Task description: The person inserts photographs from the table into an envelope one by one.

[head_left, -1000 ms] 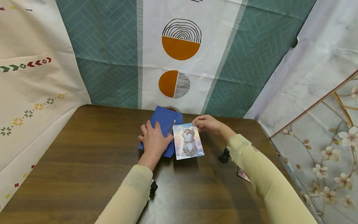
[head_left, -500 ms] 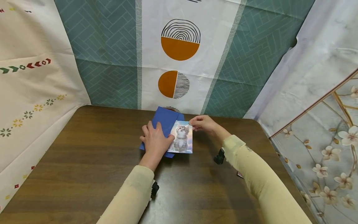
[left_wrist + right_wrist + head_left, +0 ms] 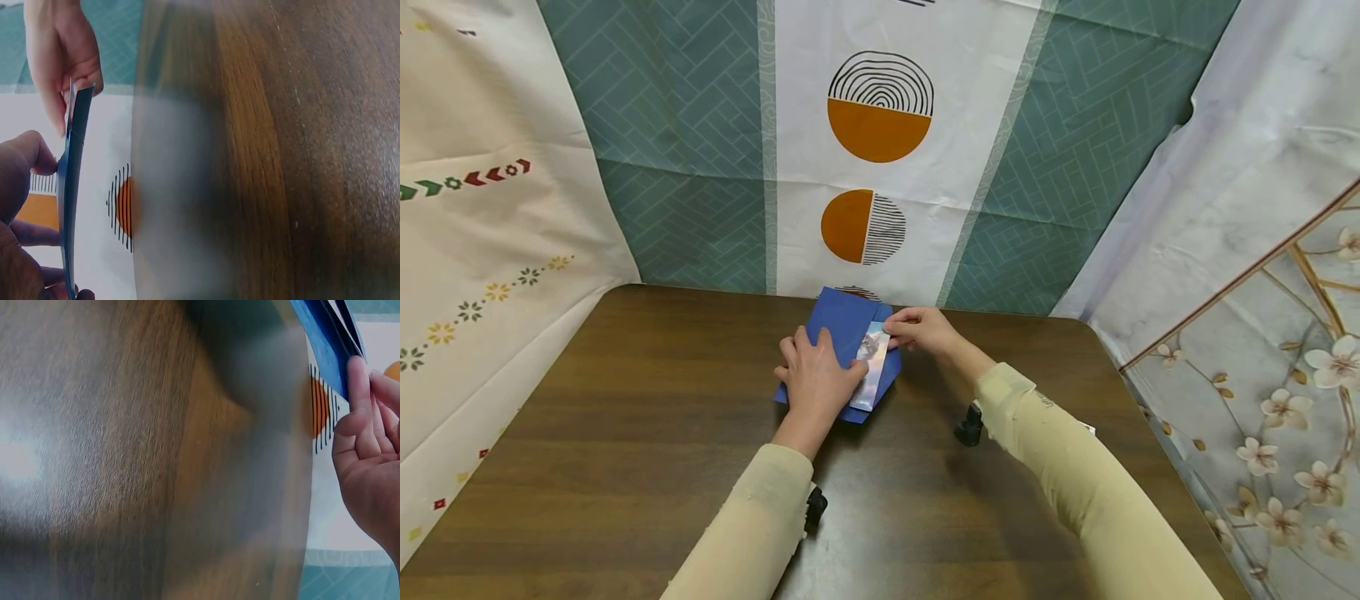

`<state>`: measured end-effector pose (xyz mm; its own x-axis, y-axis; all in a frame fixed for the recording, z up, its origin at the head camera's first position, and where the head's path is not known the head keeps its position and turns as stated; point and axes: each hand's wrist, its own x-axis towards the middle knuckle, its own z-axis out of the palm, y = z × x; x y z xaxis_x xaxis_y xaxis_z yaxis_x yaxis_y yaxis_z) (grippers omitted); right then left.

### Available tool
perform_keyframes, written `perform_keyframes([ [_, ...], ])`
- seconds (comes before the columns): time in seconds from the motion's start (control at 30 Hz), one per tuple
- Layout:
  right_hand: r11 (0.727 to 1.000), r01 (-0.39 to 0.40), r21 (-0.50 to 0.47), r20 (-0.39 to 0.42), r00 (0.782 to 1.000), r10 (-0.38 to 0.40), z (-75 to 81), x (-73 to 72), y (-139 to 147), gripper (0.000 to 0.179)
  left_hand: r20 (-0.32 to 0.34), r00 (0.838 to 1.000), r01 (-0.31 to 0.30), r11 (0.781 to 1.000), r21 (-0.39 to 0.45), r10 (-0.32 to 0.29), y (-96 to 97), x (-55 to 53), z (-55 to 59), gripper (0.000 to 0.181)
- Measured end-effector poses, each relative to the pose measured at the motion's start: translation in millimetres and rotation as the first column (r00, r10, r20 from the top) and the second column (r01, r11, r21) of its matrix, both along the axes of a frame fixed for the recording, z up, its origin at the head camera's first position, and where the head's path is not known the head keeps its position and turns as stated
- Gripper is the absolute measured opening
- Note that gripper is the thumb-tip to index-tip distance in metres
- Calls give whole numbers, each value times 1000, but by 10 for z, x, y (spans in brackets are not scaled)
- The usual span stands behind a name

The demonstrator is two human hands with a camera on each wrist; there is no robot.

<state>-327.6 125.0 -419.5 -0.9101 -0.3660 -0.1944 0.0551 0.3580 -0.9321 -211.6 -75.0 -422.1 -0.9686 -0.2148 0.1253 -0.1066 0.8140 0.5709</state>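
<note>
A blue envelope (image 3: 842, 317) is held above the table by my left hand (image 3: 814, 375). The left wrist view shows the thumb on one face of the envelope (image 3: 71, 187) and fingers on the other. Its flap spreads toward the right. My right hand (image 3: 925, 330) pinches the upper right corner of a kitten picture card (image 3: 872, 367). The card's left part is hidden inside the envelope, and a narrow strip with part of the kitten shows at the opening. In the right wrist view, the right hand's fingertips (image 3: 357, 375) are right at the envelope's edge.
The brown wooden table (image 3: 625, 433) lies below both hands. A small corner of another card (image 3: 1088, 428) shows from behind the right sleeve. A patterned cloth (image 3: 880, 125) hangs at the table's far edge, with more cloth on both sides.
The right hand has moved left with the kitten card, whose left part has slid into the envelope. The left hand keeps its grip almost in place.
</note>
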Motion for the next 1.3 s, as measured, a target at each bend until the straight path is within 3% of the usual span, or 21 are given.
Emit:
perform_keyframes([
  [0.23, 998, -22, -51, 34, 999, 24, 8, 6, -14, 31, 12, 1000, -5, 1000, -7, 5, 4, 12, 2, 81],
  [0.57, 997, -12, -82, 36, 999, 15, -89, -15, -82, 15, -11, 1000, -4, 1000, -5, 4, 6, 15, -31, 80],
  [0.87, 998, -7, -56, 40, 999, 10, -19, -55, -94, 9, -18, 1000, 8, 1000, -2, -8, 22, 25, -13, 79],
  [1.1, 998, -51, -47, 31, 998, 53, 7, -59, -155, 12, -25, 1000, 10, 1000, 7, -10, 21, 26, -7, 77],
  [1.3, 995, -51, -88, 47, 997, 56, -18, -50, -207, 13, -9, 1000, 4, 1000, 13, -4, 12, 18, -11, 77],
])
